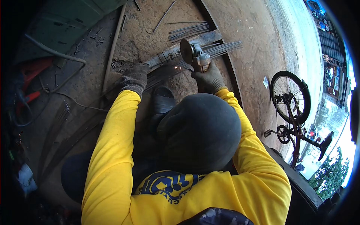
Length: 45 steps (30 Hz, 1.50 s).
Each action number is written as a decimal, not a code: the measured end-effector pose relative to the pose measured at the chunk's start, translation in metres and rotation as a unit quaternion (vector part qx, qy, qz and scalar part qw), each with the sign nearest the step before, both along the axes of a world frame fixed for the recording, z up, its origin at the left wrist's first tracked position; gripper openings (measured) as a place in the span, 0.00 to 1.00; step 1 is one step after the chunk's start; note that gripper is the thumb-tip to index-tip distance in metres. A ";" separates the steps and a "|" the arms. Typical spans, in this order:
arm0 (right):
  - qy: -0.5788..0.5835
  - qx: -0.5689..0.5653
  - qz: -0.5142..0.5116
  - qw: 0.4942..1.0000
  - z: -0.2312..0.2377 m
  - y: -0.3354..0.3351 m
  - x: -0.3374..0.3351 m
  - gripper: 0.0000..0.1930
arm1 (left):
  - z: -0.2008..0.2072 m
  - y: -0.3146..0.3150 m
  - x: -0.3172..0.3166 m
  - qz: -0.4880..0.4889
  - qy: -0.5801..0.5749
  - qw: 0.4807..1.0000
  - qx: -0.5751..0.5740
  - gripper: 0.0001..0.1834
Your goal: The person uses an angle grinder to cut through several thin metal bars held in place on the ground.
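My right hand (210, 78), in a knitted work glove, is wrapped round the body of an angle grinder (202, 59). The grinder's round disc (186, 51) stands on edge above a bundle of thin metal rods (228, 46), and small orange sparks show just below it. My left hand (135, 75), gloved in grey, is closed over the rods farther left; its fingertips are partly hidden. Beyond the rods lies a flat metal bar (208, 38) with dark marks across it. In front of my arms, a rounded dark cloth-covered shape (200, 131) blocks part of the view.
More rods (191, 30) lie past the flat bar. A long dark metal edge (231, 75) runs along the right of the ground. A cable (71, 58) loops at left near red-handled gear (33, 96). A bicycle (292, 101) is at the right, and a dark sandal (164, 98) sits near the rods.
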State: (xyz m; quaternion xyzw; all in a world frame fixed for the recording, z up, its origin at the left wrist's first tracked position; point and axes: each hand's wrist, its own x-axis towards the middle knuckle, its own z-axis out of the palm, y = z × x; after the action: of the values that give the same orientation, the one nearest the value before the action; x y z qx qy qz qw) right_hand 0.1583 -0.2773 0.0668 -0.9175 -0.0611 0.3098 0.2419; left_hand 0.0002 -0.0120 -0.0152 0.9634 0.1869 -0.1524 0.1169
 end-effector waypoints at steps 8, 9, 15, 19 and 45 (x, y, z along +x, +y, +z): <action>-0.018 0.004 -0.017 1.000 0.016 -0.012 -0.008 0.42 | 0.005 0.005 0.006 -0.034 0.019 0.999 -0.015 0.15; -0.012 0.000 -0.024 1.000 0.014 -0.012 -0.008 0.42 | 0.005 0.006 0.007 -0.037 0.018 0.999 0.001 0.15; 0.002 0.017 -0.028 0.999 0.007 -0.006 -0.012 0.43 | 0.002 0.010 0.008 -0.009 -0.001 1.000 0.010 0.14; 0.015 0.006 -0.010 1.000 0.012 0.002 -0.009 0.44 | 0.002 0.009 0.008 0.013 -0.033 0.999 -0.003 0.13; 0.009 -0.020 0.071 0.997 -0.003 0.008 0.010 0.55 | 0.001 0.008 0.015 0.020 0.003 1.000 0.000 0.12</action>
State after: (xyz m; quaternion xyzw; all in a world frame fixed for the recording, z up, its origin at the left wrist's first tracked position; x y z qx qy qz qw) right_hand 0.1680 -0.2695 0.0640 -0.9127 -0.1175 0.3357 0.2013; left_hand 0.0154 -0.0043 -0.0138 0.9590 0.2064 -0.1532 0.1189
